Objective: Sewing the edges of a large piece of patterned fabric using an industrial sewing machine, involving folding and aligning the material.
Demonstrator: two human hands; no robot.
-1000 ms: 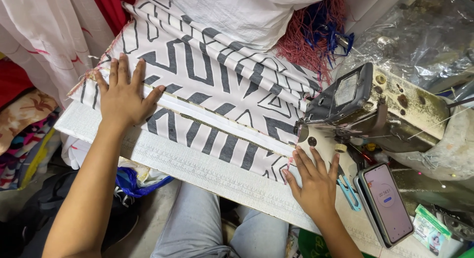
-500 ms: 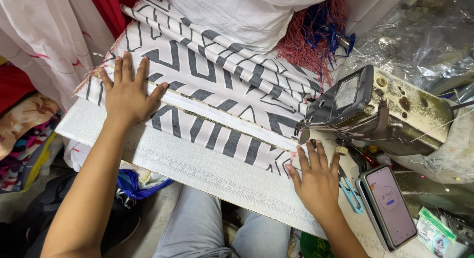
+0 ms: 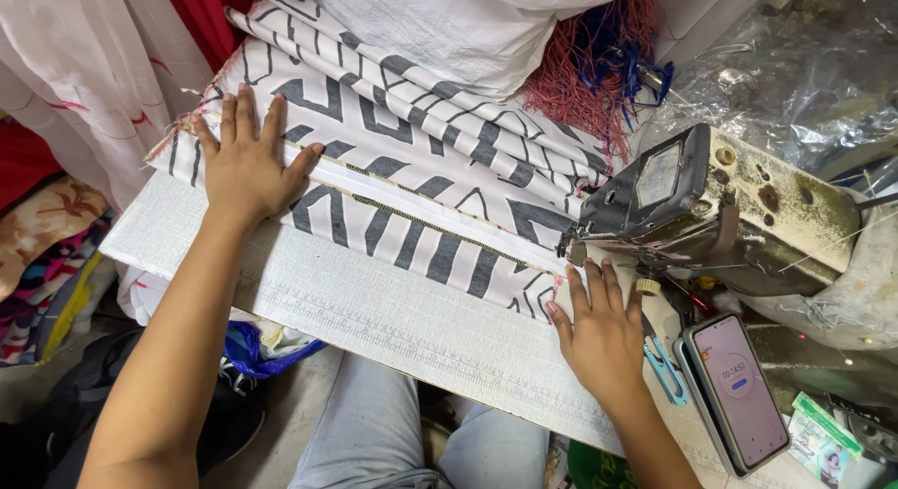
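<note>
My left hand [image 3: 245, 162] lies flat, fingers spread, on the grey-and-white patterned fabric [image 3: 402, 185] stretched across the white bench [image 3: 374, 311]. My right hand [image 3: 599, 335] presses flat and open on the fabric's near corner, just beside the sewing machine [image 3: 711, 208] head. Blue snips [image 3: 662, 367] and a phone [image 3: 739, 391] lie right of that hand.

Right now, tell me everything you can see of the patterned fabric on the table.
The fabric is white woven cloth with grey angular stripes, lying in folded layers across the table. A long seam runs along it toward the sewing machine, where its right end sits under the head. The far-left edge is frayed. The left hand lies flat on its left end; the right hand touches its right corner. A white sack rests on its far edge.
</note>
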